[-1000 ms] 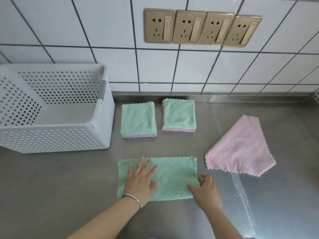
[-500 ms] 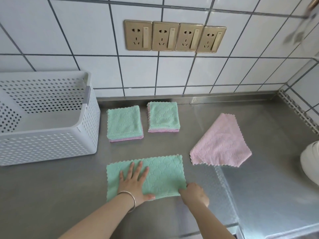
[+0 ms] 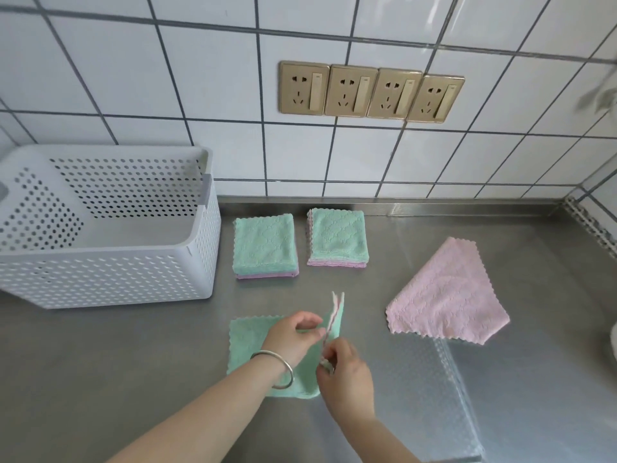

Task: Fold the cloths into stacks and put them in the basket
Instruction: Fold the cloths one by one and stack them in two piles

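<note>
With the green cloth (image 3: 253,342) lying on the steel counter (image 3: 133,362) near the basket (image 3: 110,285), both the left hand (image 3: 293,339) and right hand (image 3: 347,375) pinch its raised right edge, which should land squarely on the left edge before being pressed flat.

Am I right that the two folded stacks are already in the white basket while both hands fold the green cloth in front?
Not quite. The head view shows both folded stacks lying on the steel counter, right of the white basket, not in it. The rest holds: the left hand and right hand are folding the green cloth in front.
</note>
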A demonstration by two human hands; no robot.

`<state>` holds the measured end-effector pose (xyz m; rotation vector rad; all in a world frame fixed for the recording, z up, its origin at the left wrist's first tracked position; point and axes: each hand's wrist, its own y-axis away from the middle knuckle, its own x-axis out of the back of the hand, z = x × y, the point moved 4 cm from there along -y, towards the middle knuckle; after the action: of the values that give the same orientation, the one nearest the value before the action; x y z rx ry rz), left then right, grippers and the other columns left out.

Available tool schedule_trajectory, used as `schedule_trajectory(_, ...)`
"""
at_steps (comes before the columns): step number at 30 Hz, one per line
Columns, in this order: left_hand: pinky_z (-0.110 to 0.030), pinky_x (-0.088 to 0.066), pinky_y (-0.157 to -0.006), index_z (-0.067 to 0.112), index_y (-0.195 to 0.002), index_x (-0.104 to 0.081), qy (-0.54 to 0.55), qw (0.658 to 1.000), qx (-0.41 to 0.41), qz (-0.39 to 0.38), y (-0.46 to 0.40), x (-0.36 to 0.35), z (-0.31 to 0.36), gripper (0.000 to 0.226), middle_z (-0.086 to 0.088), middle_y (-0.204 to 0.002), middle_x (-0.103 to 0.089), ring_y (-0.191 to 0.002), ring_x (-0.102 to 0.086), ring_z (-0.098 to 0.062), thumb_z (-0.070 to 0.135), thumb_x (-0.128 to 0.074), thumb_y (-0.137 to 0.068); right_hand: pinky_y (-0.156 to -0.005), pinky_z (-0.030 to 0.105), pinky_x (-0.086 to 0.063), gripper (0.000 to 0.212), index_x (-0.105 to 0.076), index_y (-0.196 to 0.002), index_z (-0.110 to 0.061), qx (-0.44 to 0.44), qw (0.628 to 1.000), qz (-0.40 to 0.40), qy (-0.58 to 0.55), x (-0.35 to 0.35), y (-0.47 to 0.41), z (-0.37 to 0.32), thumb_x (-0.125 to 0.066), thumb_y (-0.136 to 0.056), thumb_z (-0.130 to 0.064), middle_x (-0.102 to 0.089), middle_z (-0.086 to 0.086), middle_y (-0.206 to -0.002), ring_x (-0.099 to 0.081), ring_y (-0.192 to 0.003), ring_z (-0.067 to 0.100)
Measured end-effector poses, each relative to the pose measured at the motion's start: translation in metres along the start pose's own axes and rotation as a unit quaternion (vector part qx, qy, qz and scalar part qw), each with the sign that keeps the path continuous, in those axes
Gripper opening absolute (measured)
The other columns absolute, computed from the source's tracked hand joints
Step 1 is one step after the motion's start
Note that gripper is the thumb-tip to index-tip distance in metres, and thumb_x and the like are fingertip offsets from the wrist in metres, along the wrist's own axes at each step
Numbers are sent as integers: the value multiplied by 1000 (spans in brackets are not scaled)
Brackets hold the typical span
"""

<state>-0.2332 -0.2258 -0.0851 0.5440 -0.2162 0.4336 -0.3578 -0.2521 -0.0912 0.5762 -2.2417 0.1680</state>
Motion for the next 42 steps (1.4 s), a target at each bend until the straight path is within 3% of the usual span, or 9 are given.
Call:
schedule_trajectory(4, -24, -41, -61, 23, -57, -51, -55, 997, 33, 31, 3, 14, -7, 27, 7, -58, -54, -59, -48, -12, 28, -64, -80, -39, 9, -9, 41, -33, -73, -26, 119, 992, 1, 52, -19, 6, -29, -58, -43, -14, -53, -10, -59, -48, -40, 15)
schedule_trajectory(6, -25, -33, -56, 18, -54, -45, -49, 996, 46, 52, 3, 22, -11, 33, 4, -53, -46, -55, -41, -14, 28, -62, -81, -38, 11, -2, 47, -33, -71, -26, 166, 983, 3, 82, -24, 7, -36, -62, -37, -13, -50, -10, -58, -44, -41, 11)
schedule_trajectory(11, -29, -22, -57, 16, -55, -36, -109, 985, 58, 119, 4, 49, -20, 40, -1, -52, -32, -65, -34, -24, 25, -52, -90, -51, 18, -35, 35, -41, -78, -26, 328, 938, 7, 115, -42, 17, -44, -60, -49, -20, -43, -12, -82, -38, -71, 10)
schedule_trajectory(17, -27, -33, -67, 3, -110, -57, -26, 978, 107, 179, 9, 69, -52, 25, -22, -96, -63, -78, -51, -26, 18, -52, -90, -78, 24, -56, 97, -49, -120, -25, 247, 939, -102, 215, -59, 12, -29, -76, -30, -47, -60, -2, -125, -43, -113, 14)
schedule_trajectory(21, -25, -36, -73, 24, -102, -49, 62, 960, 138, 236, 14, 73, -69, 25, -5, -87, -59, -80, -53, -23, 14, -61, -84, -77, 25, -57, 109, -46, -125, -23, 216, 935, -147, 241, -73, 15, -18, -78, -22, -39, -60, -5, -127, -45, -118, 13)
schedule_trajectory(25, -31, -46, -87, 16, -97, -66, 99, 951, 199, 214, 6, 68, -85, 17, -13, -100, -69, -95, -63, -28, 18, -67, -80, -70, 16, -56, 116, -47, -123, -25, 197, 938, -168, 231, -78, 14, -11, -79, -12, -27, -63, -8, -123, -65, -106, 9)
schedule_trajectory(30, -42, -52, -89, 19, -68, -67, 182, 931, 243, 201, -3, 63, -97, 14, -16, -90, -72, -87, -67, -32, 29, -76, -69, -65, 12, -54, 118, -48, -120, -27, 203, 935, -173, 232, -80, 12, -9, -80, -7, -27, -66, -10, -118, -67, -101, 8)
schedule_trajectory(37, -23, -40, -72, 32, -60, -54, 68, 946, 166, 269, 3, 79, -72, 26, 0, -76, -64, -79, -59, -23, 19, -69, -76, -67, 14, -54, 111, -46, -116, -35, 257, 923, -170, 231, -81, 13, -15, -81, -11, -33, -67, -10, -115, -68, -100, 9)
schedule_trajectory(42, -24, -38, -69, 19, -73, -59, -41, 947, 92, 306, 4, 88, -69, 9, 2, -75, -66, -81, -63, -26, 16, -61, -82, -69, 14, -53, 59, -60, -107, -41, 316, 909, -181, 201, -80, 16, -27, -67, -48, -34, -67, -12, -115, -66, -98, 9)
